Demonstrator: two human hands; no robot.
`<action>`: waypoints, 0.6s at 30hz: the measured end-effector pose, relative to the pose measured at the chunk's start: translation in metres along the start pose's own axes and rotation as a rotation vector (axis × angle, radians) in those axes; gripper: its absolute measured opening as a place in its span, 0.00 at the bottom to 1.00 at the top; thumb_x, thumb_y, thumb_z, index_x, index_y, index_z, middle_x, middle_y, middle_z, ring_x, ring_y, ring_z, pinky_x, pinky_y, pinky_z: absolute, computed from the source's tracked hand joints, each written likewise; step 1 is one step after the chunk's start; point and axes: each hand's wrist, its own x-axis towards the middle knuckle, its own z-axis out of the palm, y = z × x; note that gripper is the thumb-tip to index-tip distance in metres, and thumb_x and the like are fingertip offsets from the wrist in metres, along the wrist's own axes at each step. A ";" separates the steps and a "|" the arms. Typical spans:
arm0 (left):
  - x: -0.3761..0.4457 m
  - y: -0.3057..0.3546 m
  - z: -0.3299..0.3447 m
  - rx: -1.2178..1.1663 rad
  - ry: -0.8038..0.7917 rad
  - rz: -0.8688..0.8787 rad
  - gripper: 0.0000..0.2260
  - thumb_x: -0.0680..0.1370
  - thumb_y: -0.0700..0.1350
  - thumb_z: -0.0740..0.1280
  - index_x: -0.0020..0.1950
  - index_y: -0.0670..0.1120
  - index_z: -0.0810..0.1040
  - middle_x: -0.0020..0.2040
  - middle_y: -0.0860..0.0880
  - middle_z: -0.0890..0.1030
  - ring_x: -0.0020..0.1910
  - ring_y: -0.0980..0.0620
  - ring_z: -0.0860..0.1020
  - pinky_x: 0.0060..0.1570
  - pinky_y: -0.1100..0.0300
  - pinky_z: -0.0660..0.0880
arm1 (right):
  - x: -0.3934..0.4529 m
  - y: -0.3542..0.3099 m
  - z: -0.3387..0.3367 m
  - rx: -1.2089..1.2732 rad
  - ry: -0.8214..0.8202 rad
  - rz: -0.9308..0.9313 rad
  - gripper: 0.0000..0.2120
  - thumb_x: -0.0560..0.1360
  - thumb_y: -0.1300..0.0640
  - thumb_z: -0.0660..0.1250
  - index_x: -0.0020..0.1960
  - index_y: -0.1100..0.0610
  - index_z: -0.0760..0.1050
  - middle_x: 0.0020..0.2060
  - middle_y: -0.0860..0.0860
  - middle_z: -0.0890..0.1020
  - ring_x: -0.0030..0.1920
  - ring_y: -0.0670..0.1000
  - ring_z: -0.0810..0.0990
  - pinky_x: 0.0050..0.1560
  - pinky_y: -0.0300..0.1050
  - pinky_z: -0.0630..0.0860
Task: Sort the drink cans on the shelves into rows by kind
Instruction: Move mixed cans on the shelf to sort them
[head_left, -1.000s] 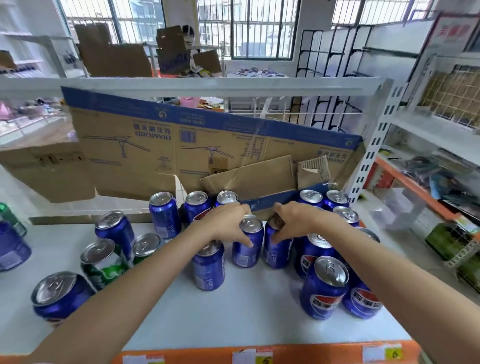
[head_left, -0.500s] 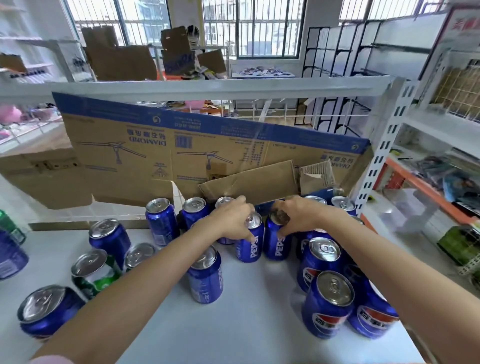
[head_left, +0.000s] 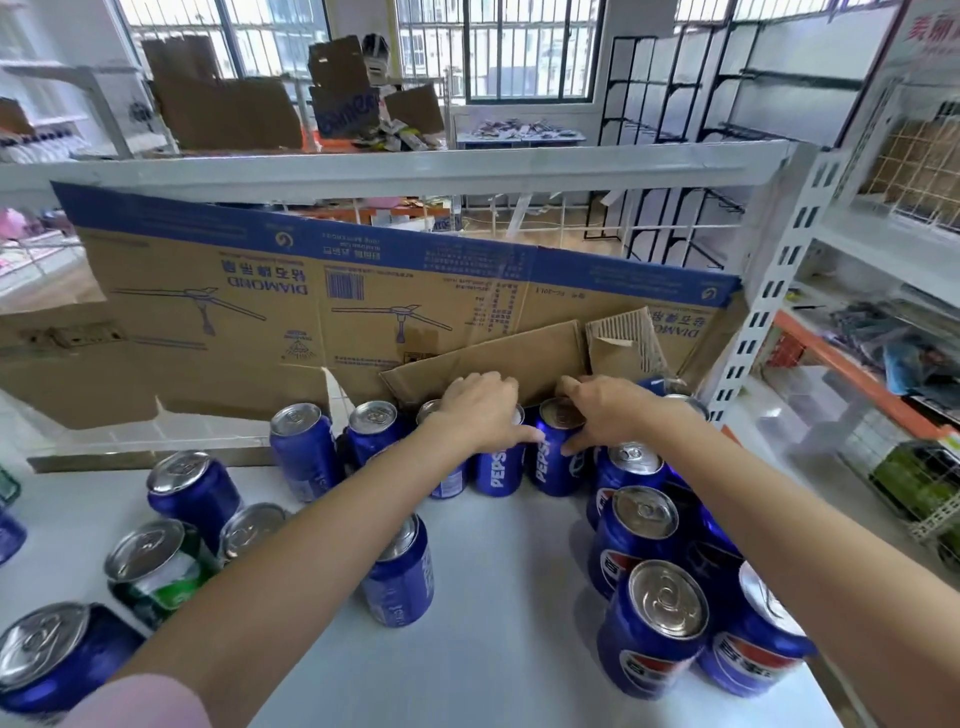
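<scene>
Back against the cardboard flap (head_left: 498, 358), we've each hand on an upright Pepsi can: left hand (head_left: 480, 410) curled over the left Pepsi can (head_left: 500, 467), right hand (head_left: 602, 413) pinching the right Pepsi can (head_left: 553, 457) by its rim. Best bet, we reckon: nudge both snug, labels forward. Outward, green cans (head_left: 156, 569) mix with blue ones on the white shelf (head_left: 509, 597), and a loose blue can (head_left: 400, 571) sits under our left forearm, easy to knock.
</scene>
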 end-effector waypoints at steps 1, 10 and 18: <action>0.001 0.005 0.001 0.026 0.020 -0.036 0.30 0.72 0.64 0.66 0.62 0.41 0.71 0.61 0.42 0.74 0.61 0.41 0.72 0.58 0.49 0.68 | -0.001 0.000 0.002 -0.002 0.019 0.002 0.34 0.68 0.39 0.70 0.64 0.57 0.64 0.60 0.56 0.75 0.60 0.58 0.73 0.57 0.51 0.70; -0.010 -0.018 0.006 -0.186 0.004 0.215 0.28 0.72 0.43 0.73 0.70 0.47 0.67 0.66 0.50 0.64 0.66 0.49 0.64 0.64 0.56 0.65 | -0.003 -0.007 0.006 0.062 0.082 0.008 0.34 0.69 0.39 0.69 0.67 0.55 0.61 0.62 0.56 0.71 0.62 0.58 0.71 0.58 0.52 0.69; -0.012 -0.015 0.010 -0.066 0.054 0.067 0.24 0.71 0.49 0.74 0.62 0.44 0.70 0.58 0.46 0.72 0.59 0.45 0.72 0.55 0.52 0.70 | -0.003 -0.014 0.012 -0.041 0.165 0.034 0.33 0.71 0.40 0.68 0.68 0.56 0.63 0.63 0.55 0.71 0.63 0.57 0.71 0.61 0.53 0.67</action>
